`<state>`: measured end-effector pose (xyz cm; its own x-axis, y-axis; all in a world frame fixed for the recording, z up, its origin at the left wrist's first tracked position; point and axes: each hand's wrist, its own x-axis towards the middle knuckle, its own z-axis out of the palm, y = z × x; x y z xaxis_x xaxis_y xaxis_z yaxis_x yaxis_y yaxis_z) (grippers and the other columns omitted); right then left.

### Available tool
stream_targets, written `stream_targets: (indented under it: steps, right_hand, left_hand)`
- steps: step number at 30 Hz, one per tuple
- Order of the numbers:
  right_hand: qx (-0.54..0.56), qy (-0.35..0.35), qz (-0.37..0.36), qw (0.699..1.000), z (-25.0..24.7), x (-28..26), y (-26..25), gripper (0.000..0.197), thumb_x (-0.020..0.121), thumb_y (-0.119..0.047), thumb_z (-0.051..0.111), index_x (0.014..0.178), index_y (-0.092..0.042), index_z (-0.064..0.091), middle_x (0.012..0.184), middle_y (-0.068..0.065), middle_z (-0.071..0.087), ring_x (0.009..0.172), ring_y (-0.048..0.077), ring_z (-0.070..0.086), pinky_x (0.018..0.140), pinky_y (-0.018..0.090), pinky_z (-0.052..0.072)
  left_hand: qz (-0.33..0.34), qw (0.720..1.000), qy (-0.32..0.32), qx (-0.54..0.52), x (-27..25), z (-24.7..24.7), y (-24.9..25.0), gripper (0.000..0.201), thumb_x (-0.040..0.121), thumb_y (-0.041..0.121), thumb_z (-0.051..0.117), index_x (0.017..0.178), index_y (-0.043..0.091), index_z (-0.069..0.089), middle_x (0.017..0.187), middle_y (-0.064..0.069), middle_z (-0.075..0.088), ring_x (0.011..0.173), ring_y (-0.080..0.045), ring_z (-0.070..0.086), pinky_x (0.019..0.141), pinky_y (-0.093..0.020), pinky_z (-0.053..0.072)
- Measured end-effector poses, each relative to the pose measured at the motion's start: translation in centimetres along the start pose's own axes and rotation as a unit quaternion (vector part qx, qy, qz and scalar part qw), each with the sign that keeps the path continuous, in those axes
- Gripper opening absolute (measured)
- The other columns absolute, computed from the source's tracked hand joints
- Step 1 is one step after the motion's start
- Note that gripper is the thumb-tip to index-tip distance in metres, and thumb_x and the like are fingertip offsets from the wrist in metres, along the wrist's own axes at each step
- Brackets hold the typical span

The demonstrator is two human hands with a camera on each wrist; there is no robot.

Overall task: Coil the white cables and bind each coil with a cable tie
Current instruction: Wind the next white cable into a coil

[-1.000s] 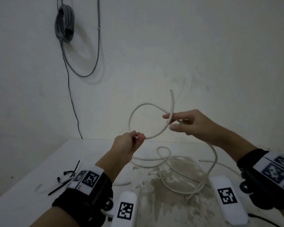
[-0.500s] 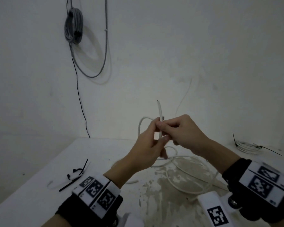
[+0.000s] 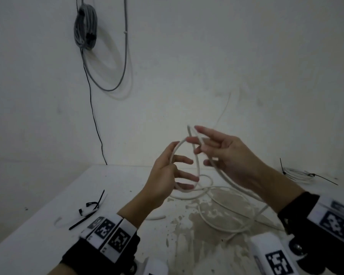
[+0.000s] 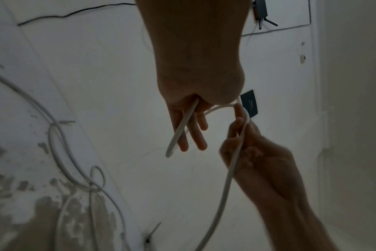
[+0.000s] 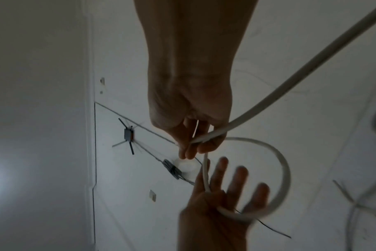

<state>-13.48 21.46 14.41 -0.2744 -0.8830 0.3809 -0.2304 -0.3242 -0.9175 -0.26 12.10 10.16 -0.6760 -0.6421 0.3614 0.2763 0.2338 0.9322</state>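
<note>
A white cable (image 3: pixel 197 167) is held up over the table in a small loop. My left hand (image 3: pixel 182 155) has its fingers straight and spread inside the loop, and the cable runs along its thumb and round under its lower fingers. In the right wrist view the loop (image 5: pixel 283 169) hangs around that spread left hand (image 5: pixel 225 183). My right hand (image 3: pixel 201 143) pinches the cable close to its free end, which sticks up past the fingertips. In the right wrist view, the right hand's fingers (image 5: pixel 195 144) curl round the strand. The rest of the cable lies in loose turns (image 3: pixel 226 215) on the table.
Several black cable ties (image 3: pixel 89 210) lie on the white table (image 3: pixel 48 225) to the left. A coil bound with a black tie (image 3: pixel 298 173) lies at the back right. A grey cable bundle (image 3: pixel 85 26) hangs on the wall. The table top is stained in the middle.
The hands came together from holding a wide loop apart. Now the left hand has spread its fingers inside a smaller loop, while the right hand has shifted slightly right with the cable.
</note>
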Motion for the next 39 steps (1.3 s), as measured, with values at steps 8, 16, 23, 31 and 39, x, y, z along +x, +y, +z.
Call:
stream_targets:
  steps: [8, 16, 23, 31, 39]
  right_hand:
    - [-0.076, -0.032, -0.083, 0.993, 2.1, -1.1, 3.1, 0.047, 0.081, 0.012, 0.061, 0.108, -0.025, 0.07, 0.102, 0.008, 0.073, 0.087, 0.013, 0.063, 0.077, 0.022, 0.051]
    - [-0.104, 0.001, -0.126, 0.987, 3.6, -0.9, 3.8, 0.044, 0.08, 0.011, 0.063, 0.109, -0.021, 0.069, 0.101, 0.0, 0.074, 0.081, 0.025, 0.069, 0.064, 0.037, 0.049]
    - [-0.061, 0.027, -0.124, 0.99, 2.2, -1.6, 5.6, 0.03, 0.074, 0.014, 0.068, 0.092, -0.009, 0.075, 0.082, -0.004, 0.076, 0.081, 0.009, 0.07, 0.073, 0.021, 0.055]
    - [-0.139, -0.001, -0.078, 0.987, 1.1, -1.7, 7.7, 0.028, 0.071, 0.011, 0.073, 0.08, -0.015, 0.076, 0.073, -0.004, 0.075, 0.073, 0.011, 0.07, 0.072, 0.024, 0.057]
    - [-0.27, -0.033, -0.031, 0.962, -2.0, -1.1, 7.0, 0.025, 0.071, 0.005, 0.076, 0.074, -0.02, 0.074, 0.076, 0.005, 0.075, 0.071, 0.011, 0.07, 0.07, 0.021, 0.055]
  left_hand:
    - [-0.042, 0.961, 0.0, -0.273, 0.9, 0.3, 0.1, 0.056, 0.061, -0.004, 0.034, 0.108, 0.004, 0.063, 0.087, -0.01, 0.066, 0.084, -0.025, 0.067, 0.076, -0.045, 0.054]
    - [-0.052, 0.897, 0.085, -0.43, 1.6, 0.5, -0.5, 0.034, 0.085, 0.004, 0.03, 0.066, 0.004, 0.059, 0.056, -0.003, 0.05, 0.05, -0.013, 0.048, 0.064, -0.025, 0.042]
    - [-0.044, 0.906, 0.062, -0.416, 2.0, -1.1, 0.0, 0.044, 0.091, 0.029, 0.029, 0.073, 0.004, 0.06, 0.065, -0.005, 0.048, 0.056, -0.014, 0.037, 0.058, -0.025, 0.03]
    - [-0.095, 0.902, 0.0, -0.422, 2.5, -2.1, -0.2, 0.047, 0.091, 0.033, 0.039, 0.046, 0.018, 0.039, 0.047, 0.004, 0.028, 0.045, -0.01, 0.026, 0.046, -0.021, 0.023]
    - [-0.125, 0.905, -0.077, -0.399, 1.9, -3.2, -1.3, 0.029, 0.083, 0.024, 0.04, 0.057, 0.015, 0.047, 0.037, 0.008, 0.028, 0.036, -0.008, 0.015, 0.041, -0.02, 0.017]
